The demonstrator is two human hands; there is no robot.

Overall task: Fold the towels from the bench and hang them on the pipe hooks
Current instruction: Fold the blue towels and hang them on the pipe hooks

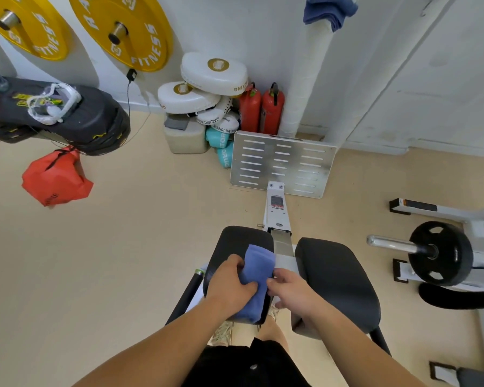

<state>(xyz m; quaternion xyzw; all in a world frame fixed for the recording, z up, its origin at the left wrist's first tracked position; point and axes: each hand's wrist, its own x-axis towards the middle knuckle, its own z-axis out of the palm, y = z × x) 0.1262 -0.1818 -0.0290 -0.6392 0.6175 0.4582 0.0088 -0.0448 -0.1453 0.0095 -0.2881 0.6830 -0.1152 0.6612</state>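
A folded blue towel [256, 270] lies lengthwise on the left black pad of the bench [236, 241]. My left hand [229, 280] grips its left edge, thumb on top of the cloth. At the towel's right edge, fingers curled, my right hand [288, 287] pinches the cloth. Another blue towel [329, 9] hangs at the top of the white wrapped pipe [305, 79] on the far wall. The hooks themselves are out of sight.
The bench's right pad [338, 277] and metal footplate [282, 163] lie ahead. Two red extinguishers [261, 108] and white boxing pads [207, 88] stand by the pipe. A barbell plate [439, 254] sits at right, a red bag [56, 178] at left.
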